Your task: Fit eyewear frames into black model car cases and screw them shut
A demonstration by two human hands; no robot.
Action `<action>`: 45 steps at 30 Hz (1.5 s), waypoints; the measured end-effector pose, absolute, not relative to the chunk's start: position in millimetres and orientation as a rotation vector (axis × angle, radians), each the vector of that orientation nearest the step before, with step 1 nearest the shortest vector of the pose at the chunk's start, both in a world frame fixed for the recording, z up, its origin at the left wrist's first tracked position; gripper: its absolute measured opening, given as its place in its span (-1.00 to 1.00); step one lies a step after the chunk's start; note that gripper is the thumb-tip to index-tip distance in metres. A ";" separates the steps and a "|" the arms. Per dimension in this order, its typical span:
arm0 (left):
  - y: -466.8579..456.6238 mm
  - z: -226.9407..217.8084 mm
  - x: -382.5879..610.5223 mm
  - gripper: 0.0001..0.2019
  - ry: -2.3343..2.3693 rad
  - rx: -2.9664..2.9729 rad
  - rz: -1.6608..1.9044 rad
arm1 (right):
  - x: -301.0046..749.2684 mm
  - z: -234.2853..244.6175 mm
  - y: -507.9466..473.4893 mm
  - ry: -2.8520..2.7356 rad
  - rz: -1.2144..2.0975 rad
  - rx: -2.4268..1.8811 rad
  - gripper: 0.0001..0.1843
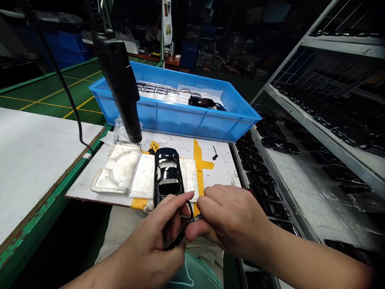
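Fingers [174,205] of left hand [156,233] and right hand [231,218] pinch thin, curved black strip [178,240] just nearer than glossy model car [168,172], white taped counter [221,172] beneath car, blue bin [180,120] beyond, racks [339,46] rightward.

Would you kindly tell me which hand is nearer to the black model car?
Left: the left hand is by the near end of the black model car; the right hand is farther to the right.

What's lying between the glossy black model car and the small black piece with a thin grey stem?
Rough white foam beside the car, then a yellow tape strip, in the head view.
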State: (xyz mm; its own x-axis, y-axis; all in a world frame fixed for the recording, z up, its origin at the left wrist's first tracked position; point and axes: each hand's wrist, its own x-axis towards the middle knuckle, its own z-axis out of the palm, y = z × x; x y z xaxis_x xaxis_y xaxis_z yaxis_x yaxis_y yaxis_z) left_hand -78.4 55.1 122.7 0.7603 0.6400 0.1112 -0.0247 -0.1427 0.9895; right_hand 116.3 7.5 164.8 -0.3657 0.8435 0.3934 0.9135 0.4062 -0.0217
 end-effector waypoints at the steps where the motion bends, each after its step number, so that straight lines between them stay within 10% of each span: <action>1: 55.1 121.6 -78.5 -0.30 0.476 1.632 0.629 | 115.9 164.5 7.9 -2.304 -0.299 -1.519 -0.34; 25: 57.1 112.6 -82.0 -0.31 0.463 1.732 0.692 | 108.6 159.3 7.8 -2.308 -0.230 -1.502 -0.38; 32: 55.4 102.5 -79.8 -0.22 0.475 2.052 0.963 | 103.7 162.4 5.5 -1.963 0.509 -1.440 -0.79; 37: 65.7 111.0 -86.6 -0.10 0.462 1.840 0.742 | 118.3 165.8 11.9 -2.259 0.009 -1.106 -0.85; 45: 82.9 137.4 -73.2 -0.79 0.392 1.953 0.337 | 124.8 153.8 8.8 -2.290 -0.218 -1.069 -0.70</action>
State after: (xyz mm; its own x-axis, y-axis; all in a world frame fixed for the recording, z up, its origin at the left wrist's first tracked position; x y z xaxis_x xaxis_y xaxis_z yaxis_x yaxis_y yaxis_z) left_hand -73.2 82.9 137.4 0.9062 0.4191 0.0562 0.1188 -0.3800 0.9173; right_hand 124.8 8.8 153.8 -0.4988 0.6447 0.5792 0.7424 0.6627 -0.0982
